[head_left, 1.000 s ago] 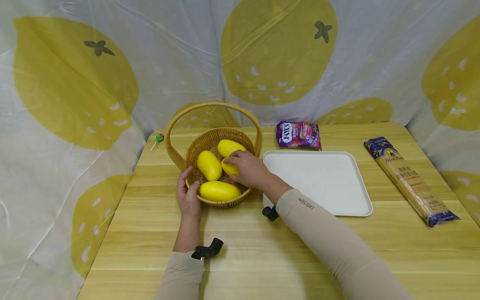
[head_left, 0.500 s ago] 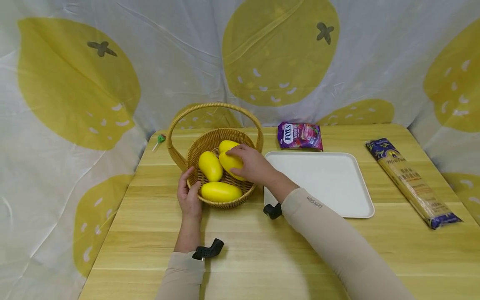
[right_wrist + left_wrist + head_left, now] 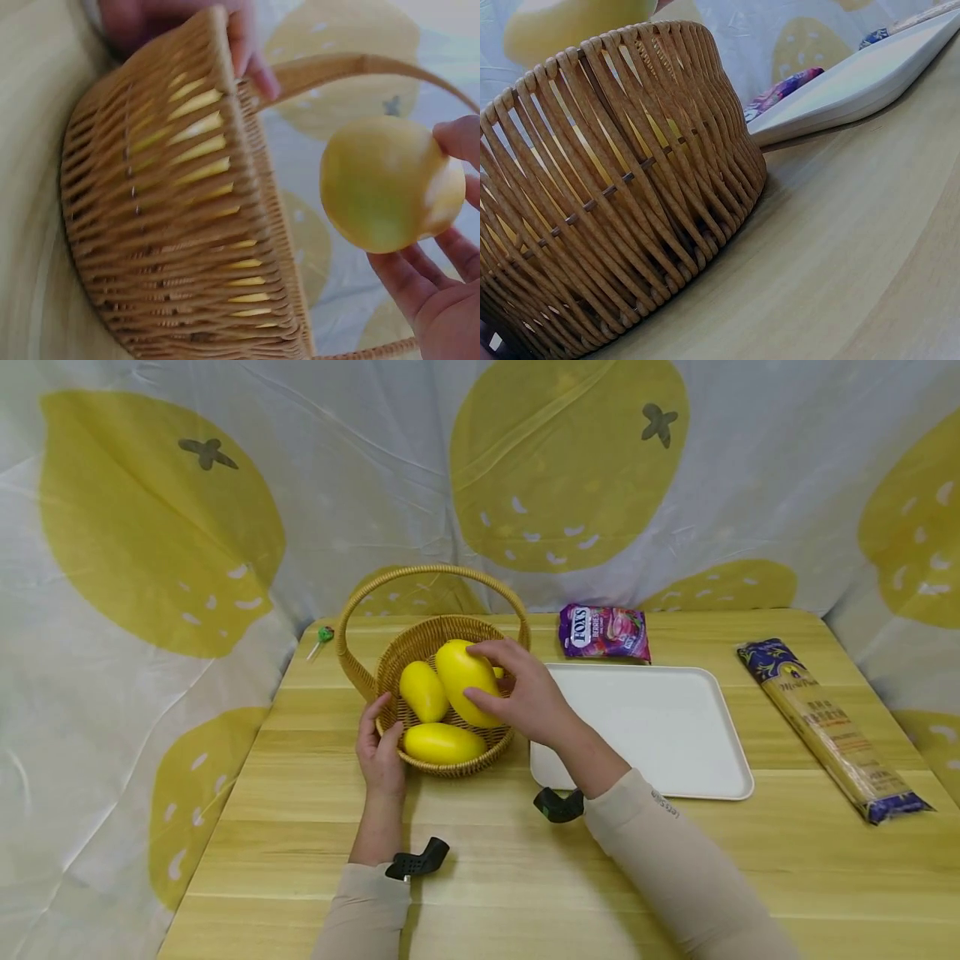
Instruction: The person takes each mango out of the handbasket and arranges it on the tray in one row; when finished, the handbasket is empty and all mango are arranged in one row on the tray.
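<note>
My right hand (image 3: 528, 697) grips a smooth yellow mango (image 3: 463, 681) between thumb and fingers. The right wrist view has this mango (image 3: 386, 184) raised above the rim of the wicker basket (image 3: 172, 202). Inside the basket lie another mango (image 3: 423, 692) on the left and one more mango (image 3: 445, 743) at the front. A sliver of a further mango (image 3: 498, 672) peeks out behind my right fingers. My left hand (image 3: 381, 756) holds the basket's left rim, thumb inside. Woven basket side (image 3: 622, 180) fills much of the left wrist view, which hides that hand's grip.
A white tray (image 3: 645, 727) lies right of the basket, with a purple candy bag (image 3: 604, 632) behind it. Farther right is a long noodle pack (image 3: 828, 727). A green lollipop (image 3: 325, 634) lies at the back left. The basket's tall handle (image 3: 431, 568) arches over it.
My right hand has taken hold of a mango in the basket and lifted it upward. My left hand has stayed on the basket rim.
</note>
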A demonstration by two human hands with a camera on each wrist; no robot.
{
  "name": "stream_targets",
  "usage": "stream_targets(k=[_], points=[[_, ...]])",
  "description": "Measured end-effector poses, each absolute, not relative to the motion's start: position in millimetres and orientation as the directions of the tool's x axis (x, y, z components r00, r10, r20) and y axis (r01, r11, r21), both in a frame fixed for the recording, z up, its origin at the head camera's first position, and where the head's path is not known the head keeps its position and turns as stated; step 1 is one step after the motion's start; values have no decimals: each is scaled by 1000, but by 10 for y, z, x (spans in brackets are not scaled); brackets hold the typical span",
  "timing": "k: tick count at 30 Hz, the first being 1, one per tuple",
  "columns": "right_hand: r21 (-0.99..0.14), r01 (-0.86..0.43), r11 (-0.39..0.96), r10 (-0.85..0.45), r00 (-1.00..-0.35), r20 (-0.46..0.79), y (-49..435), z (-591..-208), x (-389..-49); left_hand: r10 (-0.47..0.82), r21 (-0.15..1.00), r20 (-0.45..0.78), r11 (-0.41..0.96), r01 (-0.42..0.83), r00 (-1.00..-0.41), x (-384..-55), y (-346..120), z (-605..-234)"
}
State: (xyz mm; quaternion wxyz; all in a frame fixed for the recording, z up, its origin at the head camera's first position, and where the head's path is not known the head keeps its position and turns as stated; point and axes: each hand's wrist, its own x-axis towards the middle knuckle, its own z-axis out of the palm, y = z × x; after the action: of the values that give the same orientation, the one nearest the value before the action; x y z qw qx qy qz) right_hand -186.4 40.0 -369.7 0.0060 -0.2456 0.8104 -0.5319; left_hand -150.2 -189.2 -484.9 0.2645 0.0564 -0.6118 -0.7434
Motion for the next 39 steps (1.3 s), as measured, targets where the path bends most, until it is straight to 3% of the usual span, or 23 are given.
stream_targets(k=[8, 16, 22, 27, 33, 39], points=[[-913, -314, 260, -438, -881, 179, 667, -3750, -1630, -452, 938, 251, -104, 331, -856, -1493, -1894, -4825], [-909, -299, 291, -519, -848, 113, 1134, -3781, -1574, -448, 936, 260, -103, 338, -856, -1495, -1902, -4815], [-954, -168, 248, -392, -918, 59, 1439, -3848, -1682, -456, 934, 263, -101, 343, -850, -1506, -1897, -4834], [-948, -111, 298, -263, -964, 30, 1567, -3931, -1764, -462, 934, 261, -101, 342, -848, -1495, -1882, -4838], [-940, -57, 336, -165, -986, 1, 1612, -4044, -1849, -458, 936, 255, -102, 336, -851, -1490, -1880, -4838], [-963, 2, 269, -159, -986, -47, 1594, -4145, -1918, -451, 942, 240, -108, 319, -860, -1488, -1884, -4806]])
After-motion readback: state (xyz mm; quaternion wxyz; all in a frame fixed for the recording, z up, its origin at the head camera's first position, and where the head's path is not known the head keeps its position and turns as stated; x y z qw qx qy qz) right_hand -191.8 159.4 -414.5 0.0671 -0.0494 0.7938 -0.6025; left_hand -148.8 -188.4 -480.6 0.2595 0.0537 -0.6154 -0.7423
